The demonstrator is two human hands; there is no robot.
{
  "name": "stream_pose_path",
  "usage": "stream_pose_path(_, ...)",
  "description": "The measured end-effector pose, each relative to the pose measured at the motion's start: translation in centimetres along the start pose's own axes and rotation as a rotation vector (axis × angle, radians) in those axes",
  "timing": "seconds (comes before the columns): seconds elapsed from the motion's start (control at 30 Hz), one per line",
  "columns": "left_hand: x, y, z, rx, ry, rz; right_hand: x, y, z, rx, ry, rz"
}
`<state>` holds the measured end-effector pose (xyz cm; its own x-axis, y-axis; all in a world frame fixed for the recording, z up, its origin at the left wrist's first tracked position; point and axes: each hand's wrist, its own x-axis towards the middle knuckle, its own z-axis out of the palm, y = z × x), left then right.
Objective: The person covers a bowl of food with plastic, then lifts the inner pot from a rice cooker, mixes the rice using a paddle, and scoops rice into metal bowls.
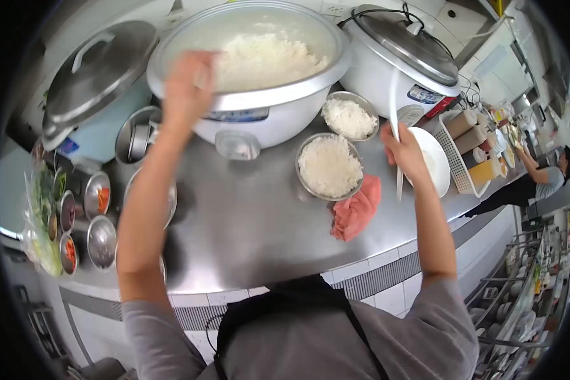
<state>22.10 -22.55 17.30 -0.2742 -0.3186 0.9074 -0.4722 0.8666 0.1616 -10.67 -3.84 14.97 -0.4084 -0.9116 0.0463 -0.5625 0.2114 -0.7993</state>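
My right hand [404, 151] is closed around a long white rice paddle [394, 101], held nearly upright and seen mostly edge-on. Beside that hand lies a white plate [440, 166]. Motion smears my left hand [190, 85], which is at the near left rim of an open rice cooker [291, 98]; its fingers do not show clearly. Cooked rice [266, 60] fills much of the cooker. Between the cooker and my right hand stand two metal bowls heaped with rice, a nearer one [329, 166] and a farther one [349, 118]. A pink cloth [356, 209] touches the nearer bowl.
Lidded cookers stand at left [101, 76] and right [405, 54]. Small metal bowls [101, 240], some with chopped vegetables, and bagged greens [41, 215] line the counter's left. A white basket [462, 152] holds bottles at right. Farther right, another person [548, 177] works at the counter.
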Motion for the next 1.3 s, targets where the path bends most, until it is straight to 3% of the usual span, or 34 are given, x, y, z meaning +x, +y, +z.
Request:
stream_pose_path(0.07, -5.1, 7.4, 1.1, -0.4, -0.125, -0.216, -3.3, 3.9, 0.8, 0.043, 0.023, 0.095)
stream_pose_path(0.13, -11.3, 12.3, 3.5, -0.505, -0.314, -0.317, -5.4, 9.3, 2.3, 0.11, 0.048, 0.083)
stream_pose_path(0.27, -20.9, 17.6, 4.8, -0.642, -0.505, -0.709, -10.4, 7.4, 4.6, 0.13, -0.13, 0.107)
stream_pose_path(0.33, -21.3, 17.2, 2.5, -0.606, -0.472, -0.699, -11.1, 7.1, 4.8, -0.123, -0.075, 0.076)
stream_pose_path(0.43, -22.7, 15.2, 0.5, -0.508, -0.467, -0.677, -10.7, 6.1, 4.8, -0.053, 0.013, -0.098)
stream_pose_path(0.53, -22.7, 13.7, -2.3, -0.472, -0.44, -0.841, -10.5, 5.4, 5.5, 0.318, 0.006, 0.09)
stream_pose_path(0.63, -25.1, 12.8, -2.0, -0.575, -0.418, -0.926, -10.9, 9.5, 7.8, 0.259, 0.016, 0.118)
stream_pose_path(0.7, -24.8, 13.0, -1.7, -0.636, -0.515, -1.07, -11.5, 11.0, 8.0, 0.232, 0.086, 0.113)
stream_pose_path(0.77, -24.1, 13.6, -0.2, -0.719, -0.527, -1.061, -12.4, 11.9, 6.9, 0.245, 0.104, 0.284)
stream_pose_path(0.8, -23.8, 14.1, 0.5, -0.772, -0.493, -1.093, -12.6, 12.8, 5.8, 0.249, 0.142, 0.302)
stream_pose_path(0.87, -23.1, 15.1, 1.9, -0.827, -0.547, -1.088, -12.5, 14.8, 3.8, 0.658, 0.379, 0.46)
stream_pose_path(0.9, -22.4, 15.6, 2.7, -0.859, -0.57, -1.103, -12.1, 16.0, 2.8, 0.665, 0.412, 0.455)
stream_pose_path(1.0, -20.6, 18.4, 4.0, -0.85, -0.662, -1.059, -10.4, 19.8, -0.7, 1.173, 0.88, 0.487)
stream_pose_path(1.03, -20.1, 19.3, 4.5, -0.854, -0.669, -1.034, -10.0, 20.8, -2.1, 1.187, 0.898, 0.473)
stream_pose_path(1.1, -19.2, 21.4, 5.6, -1.015, -0.717, -1.054, -9.7, 23.2, -5.5, 1.146, 1.144, 0.463)
stream_pose_path(1.3, -16.8, 27.7, 12.5, -1.048, -0.82, -0.953, -10.1, 34.3, -17.7, 1.04, 1.274, 0.459)
